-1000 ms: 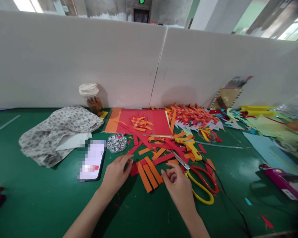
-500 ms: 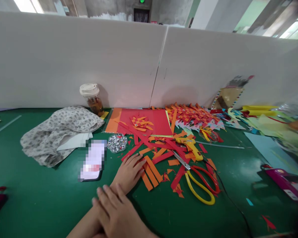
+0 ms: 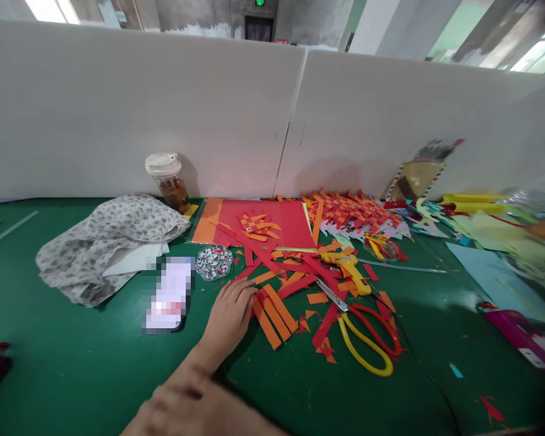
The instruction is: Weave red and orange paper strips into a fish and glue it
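Note:
My left hand (image 3: 229,318) lies flat on the green table (image 3: 72,369), fingers stretched out, fingertips touching the left end of a heap of red and orange paper strips (image 3: 279,300). My right hand (image 3: 181,409) sits over my left forearm at the bottom edge, smeared by motion, so its fingers cannot be read. Scissors with yellow and red handles (image 3: 366,336) lie to the right of the strips. A phone (image 3: 169,295) lies just left of my left hand.
A small dish of googly eyes (image 3: 214,261), a yellow glue gun (image 3: 349,269), red and orange sheets (image 3: 258,221), woven paper fish (image 3: 349,212), a patterned cloth (image 3: 109,242), a lidded jar (image 3: 168,178). White partition behind. More coloured paper and a purple tool (image 3: 518,330) at the right.
My right hand left the strips, crossed over my left forearm and slid back toward the bottom edge. My left hand stayed flat by the strips, shifting slightly.

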The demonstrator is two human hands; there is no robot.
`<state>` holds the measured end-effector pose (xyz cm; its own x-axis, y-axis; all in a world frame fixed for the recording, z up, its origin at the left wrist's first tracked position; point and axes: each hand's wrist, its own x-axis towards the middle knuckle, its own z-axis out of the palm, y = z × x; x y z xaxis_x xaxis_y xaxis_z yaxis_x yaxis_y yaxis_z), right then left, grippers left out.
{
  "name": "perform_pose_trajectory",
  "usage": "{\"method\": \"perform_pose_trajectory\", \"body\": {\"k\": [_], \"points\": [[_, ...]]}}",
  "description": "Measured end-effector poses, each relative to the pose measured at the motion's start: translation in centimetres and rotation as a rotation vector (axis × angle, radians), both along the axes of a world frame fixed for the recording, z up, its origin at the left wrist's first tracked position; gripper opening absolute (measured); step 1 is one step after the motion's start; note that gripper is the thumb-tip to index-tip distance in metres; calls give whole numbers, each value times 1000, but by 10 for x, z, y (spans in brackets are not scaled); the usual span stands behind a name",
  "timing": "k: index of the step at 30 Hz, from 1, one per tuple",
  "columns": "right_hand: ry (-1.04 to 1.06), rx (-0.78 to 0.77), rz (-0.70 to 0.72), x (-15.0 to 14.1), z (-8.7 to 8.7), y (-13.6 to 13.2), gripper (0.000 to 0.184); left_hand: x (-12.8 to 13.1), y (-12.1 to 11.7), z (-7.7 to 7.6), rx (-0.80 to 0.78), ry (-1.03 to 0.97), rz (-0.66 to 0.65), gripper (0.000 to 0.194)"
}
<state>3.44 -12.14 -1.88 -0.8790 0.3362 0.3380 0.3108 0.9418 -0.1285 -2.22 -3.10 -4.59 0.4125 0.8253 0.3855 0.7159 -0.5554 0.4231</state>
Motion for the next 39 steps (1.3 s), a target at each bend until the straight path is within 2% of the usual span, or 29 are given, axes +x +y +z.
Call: {"method": "perform_pose_trajectory", "body": {"k": [1,3,6,9,12,15,18,21,24,29,34,39], "points": [[18,0,-50,13,-1,8,27,-1,1,-2,-1,8,12,24],[153,-10,-334,44,1,24,25,-1,2,-4,1,39,-3,27],[225,-1,-618,89,9,39,29,-2,1,-2,-33,79,-42,34],[211,-5,-736,120,13,44,34,-2,-2,4,-48,85,-34,36],[196,8,-802,139,10,46,33,-2,-4,11,-45,115,-132,39],[223,55,-1065,152,6,49,28,0,-6,16,-58,144,-232,38],[161,-8,-1265,162,5,54,34,1,-7,16,-77,171,-254,35],[131,-125,-1266,162,3,57,42,1,-7,14,-80,177,-248,33],[208,-191,-1204,156,1,57,42,1,-6,13,-64,163,-249,32],[331,-198,-1088,145,-3,57,37,2,-7,12,-86,167,-251,33],[337,-241,-874,136,-6,55,35,2,-7,14,-121,154,-255,33],[328,-306,-831,131,-14,53,41,3,-8,13,-128,99,-224,36]]}}
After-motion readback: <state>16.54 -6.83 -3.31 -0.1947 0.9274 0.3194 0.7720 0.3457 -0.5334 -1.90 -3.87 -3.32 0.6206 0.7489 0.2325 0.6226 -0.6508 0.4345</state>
